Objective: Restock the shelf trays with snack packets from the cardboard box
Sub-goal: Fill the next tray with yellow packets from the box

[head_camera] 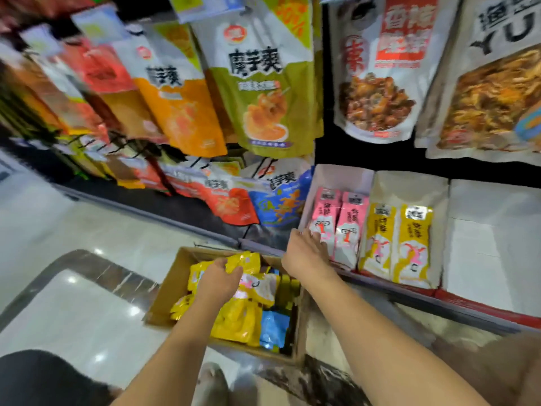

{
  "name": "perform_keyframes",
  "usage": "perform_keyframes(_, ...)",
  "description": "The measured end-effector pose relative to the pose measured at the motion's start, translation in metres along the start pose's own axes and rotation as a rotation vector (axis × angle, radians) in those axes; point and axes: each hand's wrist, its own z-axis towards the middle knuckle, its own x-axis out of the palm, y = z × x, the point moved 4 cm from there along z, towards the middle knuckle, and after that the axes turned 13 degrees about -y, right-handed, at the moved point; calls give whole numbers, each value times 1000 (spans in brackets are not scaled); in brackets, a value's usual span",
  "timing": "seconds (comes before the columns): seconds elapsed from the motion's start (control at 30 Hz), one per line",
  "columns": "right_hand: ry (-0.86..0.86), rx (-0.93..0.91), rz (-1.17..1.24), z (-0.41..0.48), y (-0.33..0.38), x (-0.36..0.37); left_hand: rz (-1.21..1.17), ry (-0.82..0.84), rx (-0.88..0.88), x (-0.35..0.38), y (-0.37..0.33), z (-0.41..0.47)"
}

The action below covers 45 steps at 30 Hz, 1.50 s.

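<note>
Left hand [219, 278] down in box [164, 300], fingers curled round yellow packet [246, 260]. Right hand [304, 250] flat, fingers uncurled, touching pink packets [348, 227] in tray [336, 178]. Best: lift packet clear of box, match to yellow row [395, 244] just beside pink, slot upright, label forward.

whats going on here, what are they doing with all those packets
A person is restocking a snack shelf. Their left hand is down in the cardboard box on the floor, gripping a yellow packet from the pile inside. Their right hand touches the pink packets standing in a shelf tray. The neighbouring tray holds a yellow row.
</note>
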Motion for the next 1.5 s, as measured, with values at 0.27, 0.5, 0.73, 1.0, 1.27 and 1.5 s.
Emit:
perform_keyframes(0.27, 74, -285, -118, -15, 65, 71, -162, -19, -337, -2, 112, 21)
perform_keyframes(0.5, 147, -386, -177, -9, 87, 122, -209, 12, -493, 25, 134, 26)
perform_keyframes(0.73, 158, -390, -243, -10, 91, 151, -243, 26, -579, 51, 144, 32)
perform_keyframes(1.0, 166, -341, -167, -3, 88, 160, -158, 20, -702, 59, 153, 45)
perform_keyframes(1.27, 254, -230, -14, 5, 75, 159, 57, 88, -654, 55, 159, 56)
perform_keyframes(1.5, 237, -164, 103, 12, 67, 146, -193, 77, -677, 60, 147, 68)
